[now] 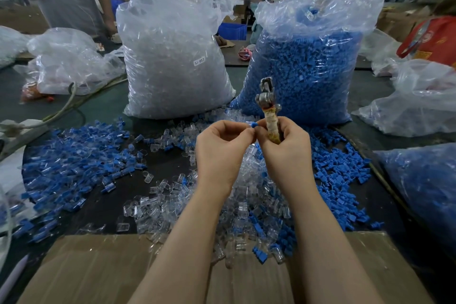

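Blue plug [253, 125] – a small piece, only its tip showing – sits pinched at the fingertips of the left hand [222, 153], touching the left side of the tool [266, 99]. The left hand's fingers are curled in tight around it. The right hand [286, 153] grips the tool's handle, which is wrapped in yellowish cord; the tool stands upright with its metal head above both hands. Whether the head's jaws are parted cannot be told.

Directly behind the tool stands a bag of blue pieces [303, 74], full and open at the top. Behind the tool and to its left stands a bag of clear pieces [172, 69] with a small white label.

Below the tool, under the wrists, lies a heap of clear shells [160, 205] on the dark table [162, 163]. Left of the tool spreads a pile of blue-and-clear pieces [74, 160] – right of it, a pile of loose blue plugs [340, 175]. Nearest the camera, below the tool, a flat cardboard sheet [98, 266] lies under the forearms.
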The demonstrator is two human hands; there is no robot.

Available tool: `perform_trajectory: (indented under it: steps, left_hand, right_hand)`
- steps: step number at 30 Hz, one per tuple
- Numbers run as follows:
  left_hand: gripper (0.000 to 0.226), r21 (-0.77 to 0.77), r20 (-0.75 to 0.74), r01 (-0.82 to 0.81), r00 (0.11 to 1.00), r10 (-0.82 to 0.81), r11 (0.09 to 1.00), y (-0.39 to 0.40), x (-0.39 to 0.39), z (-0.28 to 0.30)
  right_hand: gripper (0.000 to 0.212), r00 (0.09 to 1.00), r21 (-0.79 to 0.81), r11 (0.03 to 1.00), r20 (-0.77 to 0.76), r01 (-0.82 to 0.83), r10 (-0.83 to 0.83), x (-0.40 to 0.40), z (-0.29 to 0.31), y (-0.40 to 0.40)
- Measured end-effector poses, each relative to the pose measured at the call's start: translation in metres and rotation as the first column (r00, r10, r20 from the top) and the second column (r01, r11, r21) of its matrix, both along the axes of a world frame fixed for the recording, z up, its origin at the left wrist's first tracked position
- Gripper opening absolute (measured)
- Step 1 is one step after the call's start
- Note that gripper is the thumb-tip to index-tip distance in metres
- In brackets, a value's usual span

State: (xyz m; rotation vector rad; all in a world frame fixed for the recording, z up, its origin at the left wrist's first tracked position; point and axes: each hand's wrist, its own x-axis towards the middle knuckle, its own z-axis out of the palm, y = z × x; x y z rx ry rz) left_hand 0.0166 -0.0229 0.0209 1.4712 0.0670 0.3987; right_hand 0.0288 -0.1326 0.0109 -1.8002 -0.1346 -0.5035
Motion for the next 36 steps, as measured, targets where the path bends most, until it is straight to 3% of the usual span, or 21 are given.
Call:
perform_trajectory:
  steps: [5,11,21,36]
  left_hand:
    - [0.015,0.174,0.057,-0.090,0.995,0.081,0.981,0.000,0.001,-0.003]
    - [0.014,0.207,0.062,-0.115,0.993,0.104,0.971,0.004,0.003,-0.006]
    - [0.004,-0.026,0.054,0.001,0.999,0.000,1.000,0.018,0.008,-0.006]
    - [0.010,-0.036,0.088,0.070,0.994,-0.067,0.997,0.024,0.006,-0.004]
  right_hand:
    - [0.007,0.999,-0.015,0.999,-0.024,-0.035,0.034,0.000,0.001,-0.002]
    - [0.012,0.992,-0.018,0.994,-0.078,-0.106,0.104,-0.003,0.006,-0.003]
    - [0.004,0.936,-0.183,0.946,-0.281,-0.267,0.210,-0.005,0.005,-0.021]
    - [0.012,0.897,-0.323,0.868,-0.358,-0.378,0.257,-0.007,0.008,-0.023]
